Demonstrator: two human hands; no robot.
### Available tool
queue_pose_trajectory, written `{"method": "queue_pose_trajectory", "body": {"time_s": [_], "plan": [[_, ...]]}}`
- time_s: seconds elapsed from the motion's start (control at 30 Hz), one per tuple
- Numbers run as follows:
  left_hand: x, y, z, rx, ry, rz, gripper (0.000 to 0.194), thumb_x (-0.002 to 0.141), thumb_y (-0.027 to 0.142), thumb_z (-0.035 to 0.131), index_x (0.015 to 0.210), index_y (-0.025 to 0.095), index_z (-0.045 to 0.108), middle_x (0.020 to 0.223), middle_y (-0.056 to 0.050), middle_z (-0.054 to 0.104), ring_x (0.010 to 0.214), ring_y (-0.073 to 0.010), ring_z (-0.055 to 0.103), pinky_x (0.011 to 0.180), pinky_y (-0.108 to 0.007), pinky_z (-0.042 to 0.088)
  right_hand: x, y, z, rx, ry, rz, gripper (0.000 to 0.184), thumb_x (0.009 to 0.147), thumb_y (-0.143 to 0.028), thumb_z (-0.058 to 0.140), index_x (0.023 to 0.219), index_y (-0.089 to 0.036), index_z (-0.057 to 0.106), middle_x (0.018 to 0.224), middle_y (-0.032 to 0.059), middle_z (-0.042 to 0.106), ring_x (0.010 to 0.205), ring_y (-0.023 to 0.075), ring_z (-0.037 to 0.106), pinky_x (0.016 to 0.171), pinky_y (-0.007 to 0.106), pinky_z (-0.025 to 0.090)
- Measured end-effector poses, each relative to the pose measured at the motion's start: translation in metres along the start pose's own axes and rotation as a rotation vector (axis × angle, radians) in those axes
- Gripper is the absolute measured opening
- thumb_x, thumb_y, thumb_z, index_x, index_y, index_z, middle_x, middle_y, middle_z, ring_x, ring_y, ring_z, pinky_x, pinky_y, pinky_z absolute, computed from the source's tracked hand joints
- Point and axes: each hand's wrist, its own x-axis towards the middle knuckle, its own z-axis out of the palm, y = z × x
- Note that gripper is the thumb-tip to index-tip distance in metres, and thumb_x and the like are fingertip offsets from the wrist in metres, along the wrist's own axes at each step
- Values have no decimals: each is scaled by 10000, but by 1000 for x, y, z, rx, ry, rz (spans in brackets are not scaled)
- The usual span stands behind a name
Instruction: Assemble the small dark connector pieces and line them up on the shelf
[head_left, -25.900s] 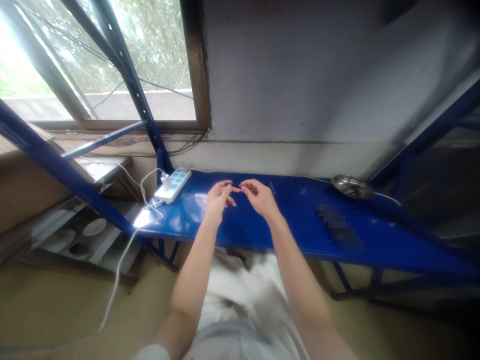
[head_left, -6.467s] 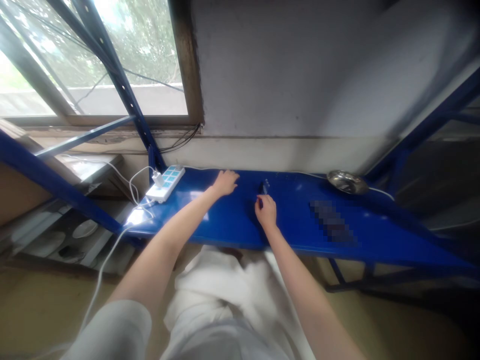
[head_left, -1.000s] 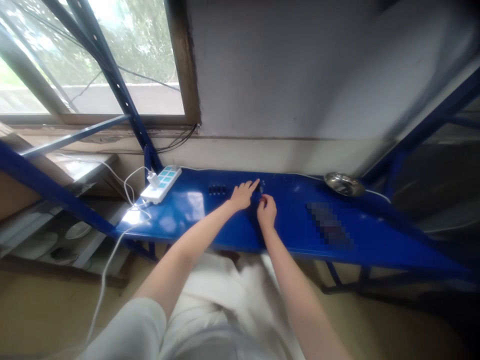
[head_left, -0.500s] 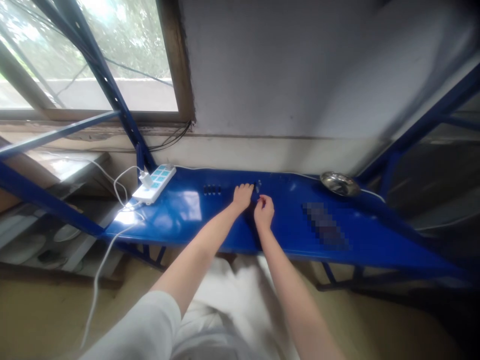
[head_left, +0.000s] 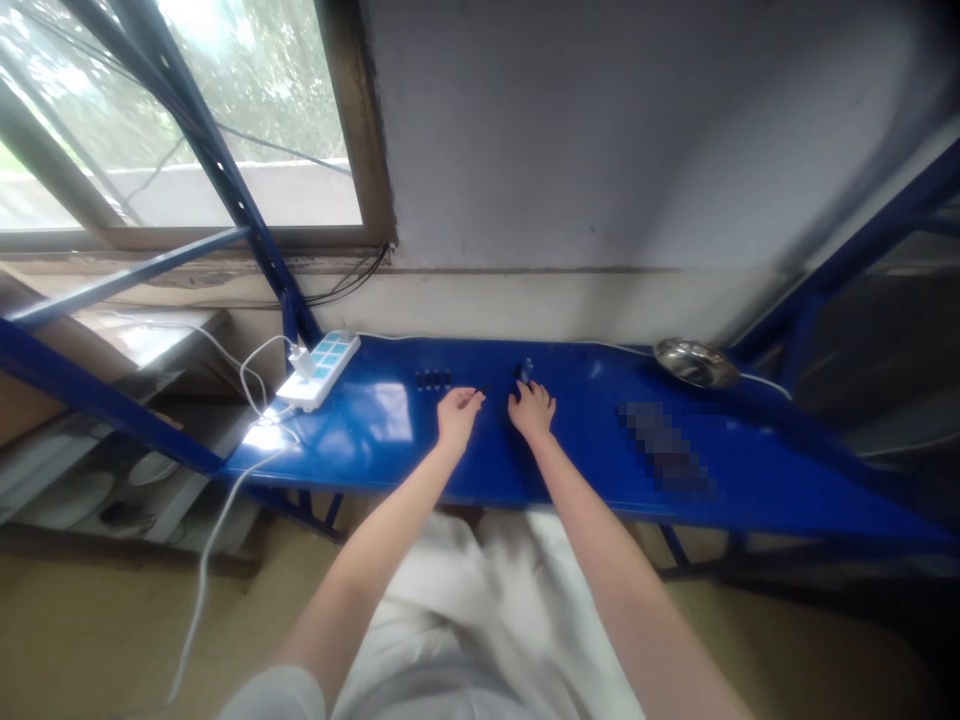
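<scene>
My left hand (head_left: 456, 415) is above the blue table (head_left: 570, 460), with thumb and fingers pinched together. A small dark thing seems to show at its fingertips, too small to name. Beyond and left of it stands a short row of several small dark pieces (head_left: 433, 380) with pale edges. My right hand (head_left: 533, 410) is palm down with its fingers spread. Its fingertips reach a little cluster of small dark and clear bits (head_left: 526, 371); whether they touch is hard to tell.
On the table's left end lies a white power strip (head_left: 321, 370) with a plug and white cable. A shiny metal bowl (head_left: 694, 362) stands at the back right. A blurred-out dark object (head_left: 664, 445) lies right of my hands. Blue frame posts (head_left: 255, 235) rise at both ends.
My left hand has moved from the cluster leftward and nearer to me, now pinched. My right hand has opened from a pinch and reached forward to the cluster.
</scene>
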Motion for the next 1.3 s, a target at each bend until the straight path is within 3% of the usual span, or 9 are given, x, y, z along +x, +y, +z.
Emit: {"method": "queue_pose_trajectory", "body": {"time_s": [0.27, 0.37, 0.53, 0.7, 0.87, 1.1, 1.3], "plan": [[-13, 25, -12, -197, 95, -91, 205, 688, 264, 617, 838, 126, 596, 793, -85, 675, 615, -105, 568, 542, -213, 392, 13, 0, 4, -20, -14, -23, 426, 835, -279, 376, 1220, -155, 510, 1339, 125, 418, 1261, 299, 295, 1029, 551, 142], [-14, 34, -13, -202, 87, -86, 199, 687, 253, 618, 839, 127, 596, 787, -82, 674, 614, -100, 563, 533, -203, 386, 9, 0, 2, 29, 40, -61, 359, 823, -257, 393, 1123, -154, 560, 1253, 135, 489, 1188, 292, 374, 994, 542, 206], [-13, 41, -18, -175, 64, -76, 203, 694, 267, 621, 841, 128, 606, 785, -77, 674, 609, -93, 556, 534, -196, 382, -11, -11, -15, 304, 237, -221, 251, 844, -258, 339, 899, -147, 557, 922, 125, 586, 878, 224, 517, 798, 390, 404], [-13, 44, -21, -150, 45, -80, 202, 707, 271, 611, 850, 127, 611, 796, -77, 678, 610, -98, 561, 529, -199, 384, -31, -37, -41, 655, 319, -209, 208, 877, -333, 326, 884, -191, 478, 759, 31, 552, 705, 150, 522, 695, 284, 425], [-14, 47, -21, -112, 37, -72, 210, 724, 278, 597, 871, 128, 608, 819, -79, 682, 610, -96, 566, 531, -199, 394, -38, -49, -54, 706, 288, -247, 243, 870, -413, 358, 848, -204, 479, 711, 0, 528, 672, 133, 510, 680, 264, 416], [-12, 46, -27, -112, 24, -43, 214, 729, 277, 599, 878, 125, 609, 819, -79, 682, 618, -97, 573, 569, -212, 422, -34, -47, -63, 673, 211, -311, 231, 866, -390, 374, 784, -200, 475, 691, -4, 522, 643, 125, 492, 667, 258, 402], [-7, 51, -31, -91, -131, -21, 238, 698, 296, 643, 859, 122, 619, 780, -80, 683, 589, -96, 568, 554, -214, 414, -27, -48, -70, 690, 128, -391, 209, 853, -374, 407, 793, -192, 489, 664, -13, 521, 628, 116, 491, 655, 256, 404]]}}
